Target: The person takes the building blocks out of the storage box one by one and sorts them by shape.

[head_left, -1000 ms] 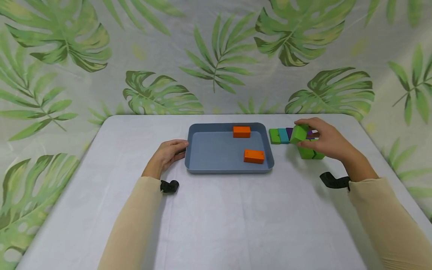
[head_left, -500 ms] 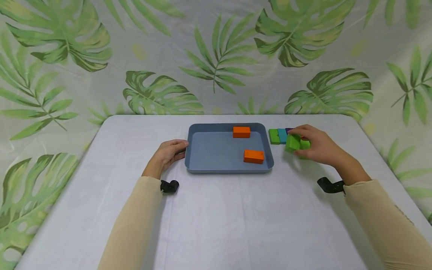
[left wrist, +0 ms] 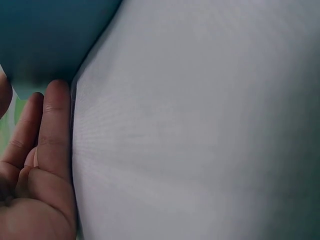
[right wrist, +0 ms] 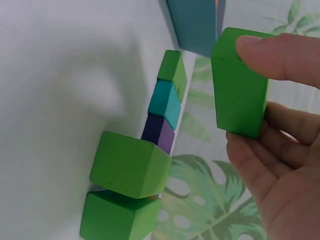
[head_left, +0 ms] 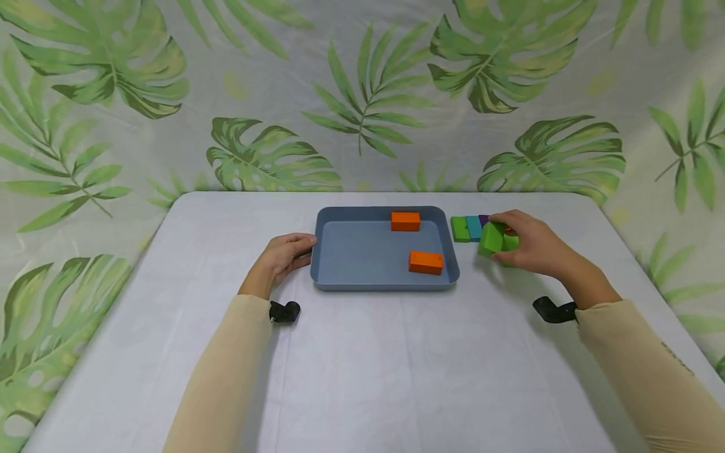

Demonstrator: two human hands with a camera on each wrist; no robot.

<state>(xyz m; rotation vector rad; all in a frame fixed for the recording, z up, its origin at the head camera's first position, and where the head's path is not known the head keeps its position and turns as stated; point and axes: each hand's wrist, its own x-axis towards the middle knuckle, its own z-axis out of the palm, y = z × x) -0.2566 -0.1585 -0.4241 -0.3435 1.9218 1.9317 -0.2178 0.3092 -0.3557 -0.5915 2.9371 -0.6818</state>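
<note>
A green wooden block [head_left: 491,240] is pinched between the thumb and fingers of my right hand [head_left: 535,245], raised above the table right of the tray. The right wrist view shows this green block [right wrist: 240,90] upright in the grip. Below it stand two more green blocks [right wrist: 125,162], partly hidden by my hand in the head view. My left hand [head_left: 283,255] rests against the left side of the grey-blue tray [head_left: 362,287]; in the left wrist view its straight fingers [left wrist: 55,130] touch the tray wall. Two orange blocks [head_left: 426,262] lie inside the tray's right half.
Just right of the tray stands a row with a green block [head_left: 460,229], a teal block [head_left: 475,228] and a purple block [right wrist: 159,132]. A white cloth [head_left: 351,365] covers the table. Behind hangs a leaf-print cloth [head_left: 374,82].
My right hand has moved slightly left and nearer to me with the green block, then held almost still. The left hand, tray and orange blocks have stayed put.
</note>
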